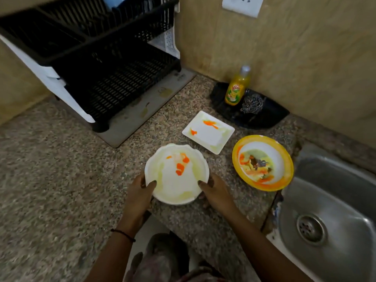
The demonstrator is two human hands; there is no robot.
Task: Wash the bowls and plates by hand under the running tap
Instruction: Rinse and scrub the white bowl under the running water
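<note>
A round white bowl (176,176) smeared with orange sauce sits near the granite counter's front edge. My left hand (140,192) grips its left rim, thumb inside. My right hand (213,191) grips its right rim, thumb over the edge. Beyond it lies a square white plate (208,132) with orange smears. To the right stands a yellow-rimmed bowl (262,162) holding food scraps, close to the steel sink (333,210). No tap or running water is in view.
A black dish rack (97,64) on a grey mat fills the back left. A yellow dish soap bottle (237,87) and a steel scrubber (252,103) rest on a black corner tray (264,117) by the wall. The sink drain (311,228) is at the right.
</note>
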